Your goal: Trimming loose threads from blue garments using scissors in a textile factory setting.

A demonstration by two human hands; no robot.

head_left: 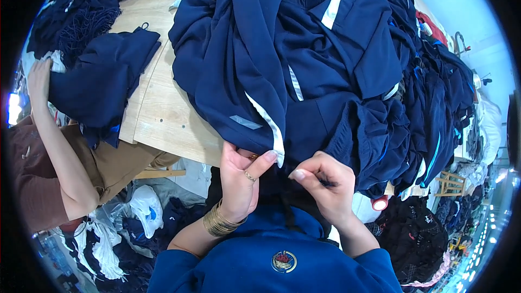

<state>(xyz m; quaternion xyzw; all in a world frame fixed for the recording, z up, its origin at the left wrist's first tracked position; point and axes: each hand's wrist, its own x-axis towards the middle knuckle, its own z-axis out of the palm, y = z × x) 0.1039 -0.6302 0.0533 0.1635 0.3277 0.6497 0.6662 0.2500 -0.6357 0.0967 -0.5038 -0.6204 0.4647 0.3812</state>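
Observation:
A navy garment (228,65) with white stripes lies heaped over the table's near edge in front of me. My left hand (239,176) pinches its lower edge, thumb on top where a white strip (266,116) ends and the other fingers partly under the cloth. A small grey patch marks the fabric just above that hand. My right hand (328,184) is closed just to the right, thumb and forefinger pressed together near the same edge. Whatever those fingertips hold, if anything, is too small to make out.
More navy clothes (434,108) with elastic bands and light blue trim pile up on the right. At left, a co-worker's hand (39,78) touches a dark cloth (103,70) on the wooden table (168,122). Bags and clothes cover the floor around a wooden stool (450,184).

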